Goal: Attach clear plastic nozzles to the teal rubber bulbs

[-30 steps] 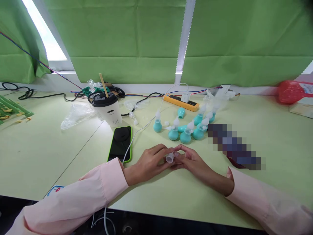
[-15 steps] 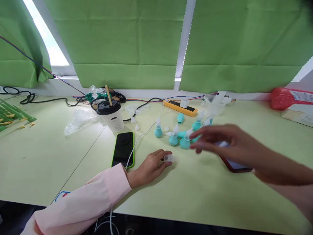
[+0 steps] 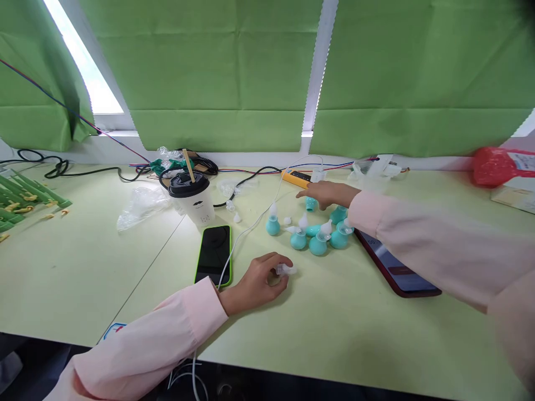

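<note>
My left hand point(image 3: 263, 281) rests on the table, thumb and fingers closed around a small clear plastic nozzle point(image 3: 285, 269). My right hand point(image 3: 328, 195) reaches across to a loose teal rubber bulb point(image 3: 310, 204), its fingers apart and stretched over the bulb's top. Whether they touch it I cannot tell. In front of that hand stand several teal bulbs with clear tips, among them one bulb point(image 3: 318, 245) nearest me and another bulb point(image 3: 273, 225) off to the left. A small white cap point(image 3: 287, 220) lies between them.
A green-edged phone point(image 3: 213, 253) and a lidded paper cup point(image 3: 198, 206) are left of the bulbs. A second phone point(image 3: 399, 270) lies under my right forearm. Behind are a yellow power strip point(image 3: 295, 178) and plastic bags point(image 3: 144, 207). A white cable point(image 3: 246, 228) crosses the table.
My right hand has moved forward and left, from above the right side of the bulb group to the loose bulb by the power strip. My left hand keeps hold of the nozzle.
</note>
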`<state>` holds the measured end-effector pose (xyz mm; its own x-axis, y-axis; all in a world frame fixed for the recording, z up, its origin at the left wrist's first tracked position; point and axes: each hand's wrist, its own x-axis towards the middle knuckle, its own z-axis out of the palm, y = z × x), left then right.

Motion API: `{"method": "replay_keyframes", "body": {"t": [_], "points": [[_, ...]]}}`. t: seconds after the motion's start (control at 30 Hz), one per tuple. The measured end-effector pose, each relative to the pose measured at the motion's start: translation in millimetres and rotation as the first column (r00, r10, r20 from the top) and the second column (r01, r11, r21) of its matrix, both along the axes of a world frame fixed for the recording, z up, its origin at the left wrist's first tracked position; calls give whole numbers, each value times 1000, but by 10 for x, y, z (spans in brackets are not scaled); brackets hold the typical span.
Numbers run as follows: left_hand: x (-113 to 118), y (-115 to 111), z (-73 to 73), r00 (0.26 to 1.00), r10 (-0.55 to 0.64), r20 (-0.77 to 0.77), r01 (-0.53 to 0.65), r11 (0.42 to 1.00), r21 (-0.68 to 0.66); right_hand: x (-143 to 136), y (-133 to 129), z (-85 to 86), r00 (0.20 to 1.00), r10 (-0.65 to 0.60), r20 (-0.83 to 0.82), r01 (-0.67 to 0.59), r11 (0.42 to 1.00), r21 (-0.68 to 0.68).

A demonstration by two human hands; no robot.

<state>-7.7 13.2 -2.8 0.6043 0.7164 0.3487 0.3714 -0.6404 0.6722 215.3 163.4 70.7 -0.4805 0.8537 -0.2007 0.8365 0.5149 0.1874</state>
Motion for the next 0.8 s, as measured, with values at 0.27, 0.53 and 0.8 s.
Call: {"method": "replay_keyframes", "body": {"t": [0.27,0.53,0.8], "points": [[8,24,-20,994,106,-15,-107,989,-105,-3,112,-267,998,56,33,-57,998,21],[-4,22,5,988,139,72,-124,976,-177,-78,-34,236,1000,14,-10,-12,981,192],[19,12,-32,957,227,183,-163,937,-309,-140,-981,812,897,258,-359,-94,905,415]]}}
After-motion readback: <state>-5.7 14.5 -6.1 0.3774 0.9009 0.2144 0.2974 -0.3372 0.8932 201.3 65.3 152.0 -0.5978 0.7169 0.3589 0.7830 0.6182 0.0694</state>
